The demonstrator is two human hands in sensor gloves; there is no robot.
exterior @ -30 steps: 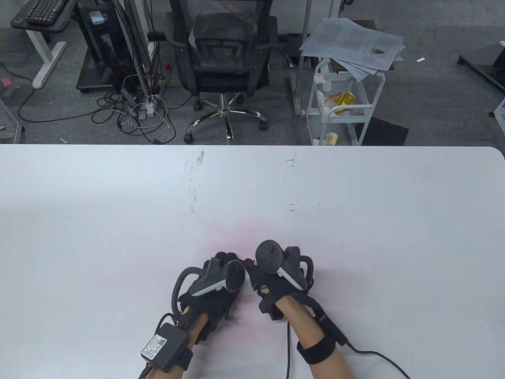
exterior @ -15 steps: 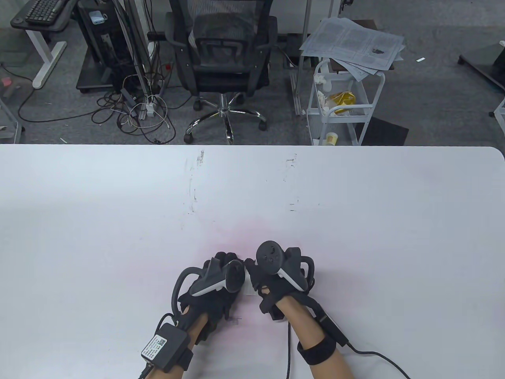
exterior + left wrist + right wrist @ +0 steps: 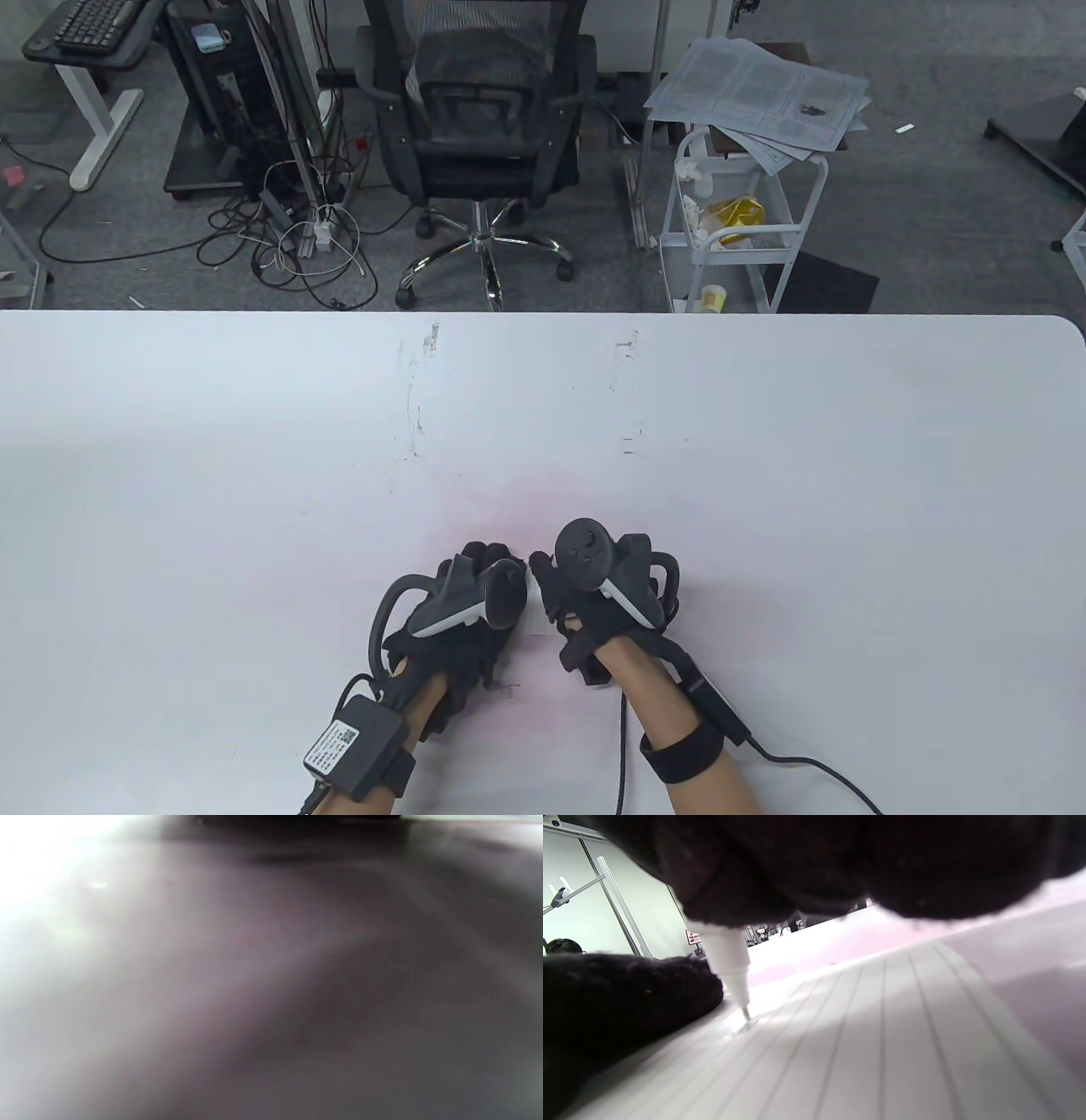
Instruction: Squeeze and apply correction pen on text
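My right hand [image 3: 564, 607] grips a white correction pen [image 3: 727, 961] nearly upright, its metal tip touching a lined sheet of paper [image 3: 882, 1035]. In the table view only a strip of the paper [image 3: 536, 621] shows between the two hands, and the pen is hidden under the right hand. My left hand [image 3: 475, 594] rests flat on the paper's left part, just left of the pen tip; its glove also shows in the right wrist view [image 3: 623, 993]. The text on the paper is not visible. The left wrist view is a blur of table surface.
The white table [image 3: 764, 475] stretches wide around both hands, with faint scuff marks [image 3: 416, 399] toward its far edge. An office chair [image 3: 479, 127] and a white cart [image 3: 738, 221] stand beyond the table. Cables run from both wrists to the near edge.
My right hand has shifted very slightly to the right. The left hand has not moved.
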